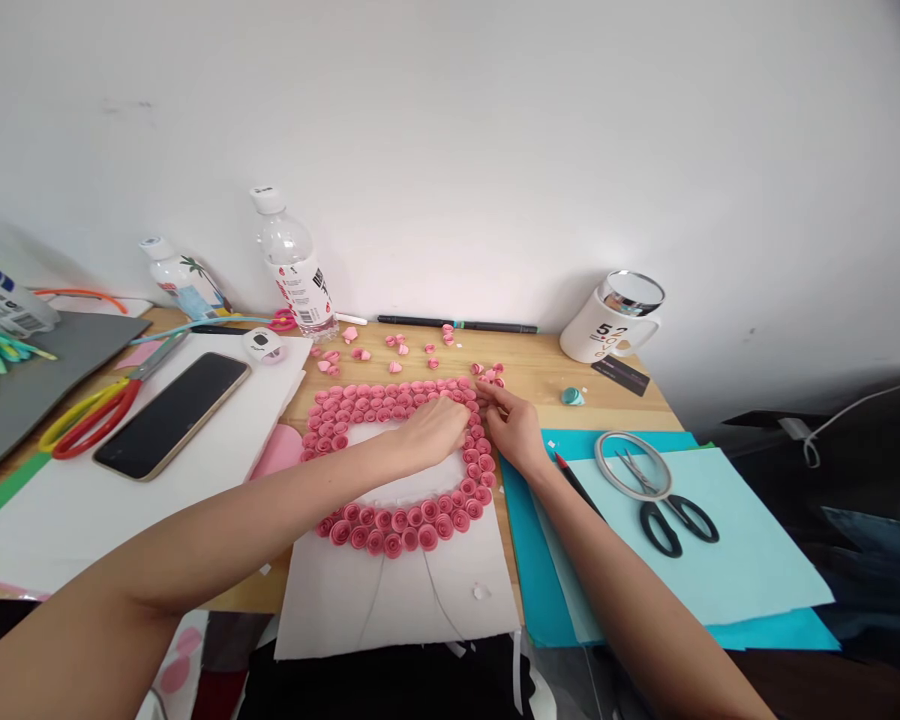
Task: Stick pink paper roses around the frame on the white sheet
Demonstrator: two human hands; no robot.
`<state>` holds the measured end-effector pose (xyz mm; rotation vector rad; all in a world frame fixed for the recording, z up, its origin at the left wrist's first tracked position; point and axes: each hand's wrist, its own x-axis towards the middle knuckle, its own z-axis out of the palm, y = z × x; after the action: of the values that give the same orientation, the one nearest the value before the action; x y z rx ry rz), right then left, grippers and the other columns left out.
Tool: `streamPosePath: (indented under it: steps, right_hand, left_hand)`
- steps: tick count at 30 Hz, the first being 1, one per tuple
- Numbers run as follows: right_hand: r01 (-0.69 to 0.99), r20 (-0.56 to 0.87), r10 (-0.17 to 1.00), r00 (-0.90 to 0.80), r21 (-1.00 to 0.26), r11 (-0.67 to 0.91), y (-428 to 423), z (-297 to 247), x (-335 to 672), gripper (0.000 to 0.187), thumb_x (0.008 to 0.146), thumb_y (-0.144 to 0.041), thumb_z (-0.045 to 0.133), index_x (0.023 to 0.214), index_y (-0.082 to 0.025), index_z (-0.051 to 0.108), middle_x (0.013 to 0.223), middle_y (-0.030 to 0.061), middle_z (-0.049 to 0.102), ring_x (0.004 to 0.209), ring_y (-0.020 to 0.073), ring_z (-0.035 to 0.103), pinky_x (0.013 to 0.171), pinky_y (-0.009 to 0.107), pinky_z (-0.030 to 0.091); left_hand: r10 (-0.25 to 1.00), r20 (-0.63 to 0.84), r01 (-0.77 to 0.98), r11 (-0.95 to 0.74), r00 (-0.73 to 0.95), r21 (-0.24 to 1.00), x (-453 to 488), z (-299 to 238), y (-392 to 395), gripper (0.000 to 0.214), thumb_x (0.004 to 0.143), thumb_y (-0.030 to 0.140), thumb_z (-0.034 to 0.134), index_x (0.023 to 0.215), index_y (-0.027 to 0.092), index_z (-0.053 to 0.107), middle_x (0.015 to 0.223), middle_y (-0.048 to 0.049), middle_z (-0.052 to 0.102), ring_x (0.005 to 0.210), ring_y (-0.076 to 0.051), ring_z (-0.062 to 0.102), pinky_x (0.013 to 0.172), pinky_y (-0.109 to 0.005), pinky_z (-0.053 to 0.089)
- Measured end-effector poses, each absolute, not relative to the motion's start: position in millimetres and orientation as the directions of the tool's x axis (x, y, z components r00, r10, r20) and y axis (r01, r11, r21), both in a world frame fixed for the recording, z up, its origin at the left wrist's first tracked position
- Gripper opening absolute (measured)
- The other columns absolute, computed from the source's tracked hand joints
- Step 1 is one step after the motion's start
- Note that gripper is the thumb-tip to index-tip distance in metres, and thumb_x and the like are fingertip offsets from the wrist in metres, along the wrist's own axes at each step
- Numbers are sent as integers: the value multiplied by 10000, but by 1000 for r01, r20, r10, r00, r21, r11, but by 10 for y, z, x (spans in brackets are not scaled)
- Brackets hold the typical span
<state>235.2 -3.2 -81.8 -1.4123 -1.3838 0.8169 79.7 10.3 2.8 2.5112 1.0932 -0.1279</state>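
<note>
A white board (322, 600) carries rows of rolled pink paper roses (427, 537) set in a rounded ring, with bare white in its middle. Two drawn pencil lines run down the lower part of the board. My left hand (442, 428) reaches across the ring, its fingers curled down at the upper right roses; whatever they pinch is hidden. Beside the board's right edge, my right hand (514, 428) has its fingers partly stretched, tips close to the upper right corner of the ring. Loose pink paper roses (397, 345) lie scattered behind the board.
At left are a phone (172, 415), red-yellow scissors (94, 415) and a correction tape (262, 345). Bottles (296, 265) and a mug (611, 315) stand by the wall. Blue paper (529, 560) at right bears black scissors (679, 522) and a tape roll (634, 465).
</note>
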Motion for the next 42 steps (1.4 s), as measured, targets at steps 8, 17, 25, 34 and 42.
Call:
streamPosePath:
  steps: [8,17,25,34,42]
  right_hand:
    - [321,163,976,143,-941,110,-60,-753,2341,354,748,-135,419,1017,-149,649,963,91,706,855,203,679,760,367,573]
    - [735,438,855,-278,-477,483,-136,-540,2352,374,740,3,393,730,-206,704,1291,87,510,1178,251,471,873,428,499]
    - [821,318,821,-474,-177,543,-127,-404,2312,357,771,1,422,831,-182,722,1354,109,426,1282,301,306,962,491,414]
    - [824,168,825,-540,-91,559,-94,-235,2282,305,830,-52,426,886,-168,702,1355,130,433,1268,305,330,1004,468,356]
    - [798,129,795,-593,-37,602,-58,-207,2296,351,835,-44,373,893,-161,698,1334,138,433,1205,295,382,928,441,398]
  left_hand:
    - [716,-7,655,-636,698,408,555,-144,41,237,884,134,399,663,154,482,764,-32,521,670,-135,472,594,-257,326]
    - [635,-248,678,-716,732,169,385,-59,-76,196,904,155,401,816,117,572,914,-87,567,684,-162,519,565,-277,326]
    - [595,-268,636,-765,758,99,347,168,-213,325,831,-9,374,1098,90,530,1046,-124,580,850,-208,561,685,-292,383]
    - [640,-316,712,-597,700,369,350,175,-167,191,850,87,363,836,140,547,819,-46,593,748,-156,534,676,-270,370]
    - [563,-414,689,-666,715,286,364,401,-210,167,792,34,423,682,147,478,696,-14,509,630,-138,480,581,-255,322]
